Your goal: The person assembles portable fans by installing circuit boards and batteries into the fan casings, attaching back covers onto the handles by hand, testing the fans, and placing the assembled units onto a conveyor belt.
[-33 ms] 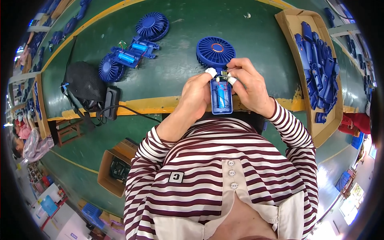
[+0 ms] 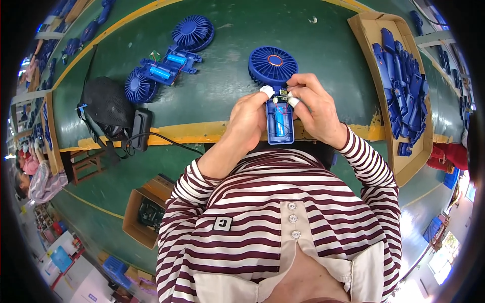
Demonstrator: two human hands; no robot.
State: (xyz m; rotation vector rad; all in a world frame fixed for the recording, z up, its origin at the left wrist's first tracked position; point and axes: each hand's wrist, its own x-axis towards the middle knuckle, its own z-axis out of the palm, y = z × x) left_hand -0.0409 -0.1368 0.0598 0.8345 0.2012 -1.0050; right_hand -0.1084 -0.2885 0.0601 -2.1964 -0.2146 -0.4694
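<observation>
A blue handheld fan (image 2: 273, 64) lies before me at the table's near edge, its round grille away from me and its handle casing toward me. The casing is uncovered, with a light blue battery cell (image 2: 280, 121) and thin wires inside. My left hand (image 2: 246, 118) is closed around the left side of the handle, its white-covered thumb at the neck. At the top of the handle, my right hand (image 2: 317, 107) pinches a small circuit board (image 2: 284, 94) between thumb and fingers; that thumb also has a white covering. The left fingers under the handle are hidden.
Left on the green table (image 2: 222, 91) lie two more opened fans (image 2: 192, 33) with batteries and wires exposed. Nearby are a black mesh bag (image 2: 107, 103) and a dark corded case (image 2: 142, 130). A cardboard tray (image 2: 365, 38) of blue casing parts stands right; a carton (image 2: 132, 222) sits below.
</observation>
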